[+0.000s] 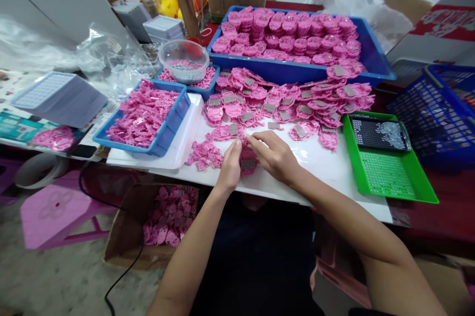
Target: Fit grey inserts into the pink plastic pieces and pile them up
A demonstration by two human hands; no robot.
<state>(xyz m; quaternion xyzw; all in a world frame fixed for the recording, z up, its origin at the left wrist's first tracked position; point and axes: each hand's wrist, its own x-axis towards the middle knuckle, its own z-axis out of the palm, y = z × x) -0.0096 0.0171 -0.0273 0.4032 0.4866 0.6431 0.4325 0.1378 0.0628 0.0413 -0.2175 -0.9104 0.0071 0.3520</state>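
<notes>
A pink plastic toy shell with a grey panel [248, 162] lies on the white board [326, 165] near its front edge. My left hand [230, 165] and my right hand [272, 155] both pinch this shell, fingers closed on its sides. Just left of my left hand lies a small heap of loose pink parts [203, 154]. Behind my hands spreads a pile of pink shells with grey panels [293, 101].
A big blue crate of stacked pink shells [293, 34] stands at the back. A blue tray of pink pieces [143, 115] and a clear bowl [184, 60] sit left. A green tray [386, 158] and blue basket [441, 113] are right. A cardboard box of pink parts [163, 217] is on the floor.
</notes>
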